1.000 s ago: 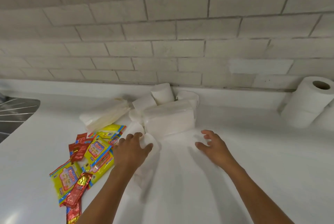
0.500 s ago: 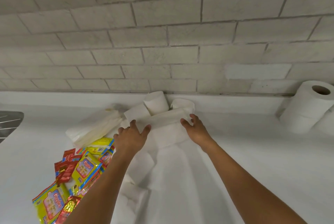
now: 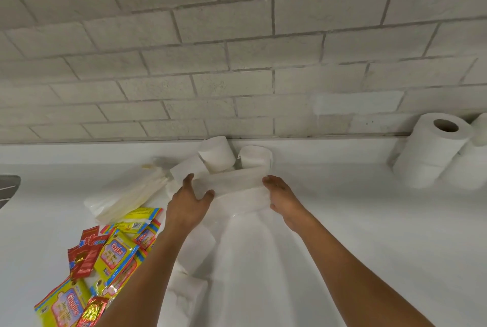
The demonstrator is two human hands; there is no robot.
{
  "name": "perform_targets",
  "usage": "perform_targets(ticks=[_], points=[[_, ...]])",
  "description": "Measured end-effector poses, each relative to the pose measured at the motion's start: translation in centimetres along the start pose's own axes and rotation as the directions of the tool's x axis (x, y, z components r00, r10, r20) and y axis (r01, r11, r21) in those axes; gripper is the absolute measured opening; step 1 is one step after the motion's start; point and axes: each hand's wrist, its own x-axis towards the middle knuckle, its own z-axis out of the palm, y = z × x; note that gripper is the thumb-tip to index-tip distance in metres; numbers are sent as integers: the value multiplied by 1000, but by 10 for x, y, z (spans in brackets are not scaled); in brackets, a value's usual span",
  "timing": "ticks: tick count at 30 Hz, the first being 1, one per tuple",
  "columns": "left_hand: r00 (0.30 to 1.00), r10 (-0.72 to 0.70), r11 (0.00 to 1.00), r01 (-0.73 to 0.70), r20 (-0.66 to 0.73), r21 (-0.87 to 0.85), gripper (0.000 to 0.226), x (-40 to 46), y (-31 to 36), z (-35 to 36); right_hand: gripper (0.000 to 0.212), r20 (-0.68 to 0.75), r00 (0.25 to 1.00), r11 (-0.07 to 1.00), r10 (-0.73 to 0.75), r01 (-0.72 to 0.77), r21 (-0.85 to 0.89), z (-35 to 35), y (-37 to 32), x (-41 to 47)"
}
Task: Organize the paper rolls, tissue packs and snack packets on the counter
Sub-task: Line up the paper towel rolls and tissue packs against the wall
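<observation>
Rolls (image 3: pixel 218 155) behind pack (image 3: pixel 234 189), hands' (image 3: pixel 188 202) side.

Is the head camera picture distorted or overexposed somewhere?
Head view: wide-angle bending curves the brick wall lines; the white counter and tissue pack between left hand and right hand nearly merge in brightness; soft shadows only.

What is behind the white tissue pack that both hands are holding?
Behind the tissue pack stand three paper rolls by the wall. Their lower parts are covered.
</observation>
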Motion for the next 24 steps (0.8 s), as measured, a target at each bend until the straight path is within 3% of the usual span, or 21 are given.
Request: perform_targets(ticks=[6,11,16,24], points=[[994,99,984,-103,-34,-148,68,-7,0,-1,63,39,996,947,78,-86,310,-16,-2,-4],[979,173,909,-199,-103,-366,45,-17,-4,-2,59,-49,981,909,186,-153,387,-17,-11,-2],[967,172,835,-246,-190,-491,28,-30,3,1,25,-106,983,873,150,-82,481,-24,-20,-10],[959,220,780,-284,-180,-558,21,-36,20,11,33,-198,973,847,122,2,532,-61,-23,-20]])
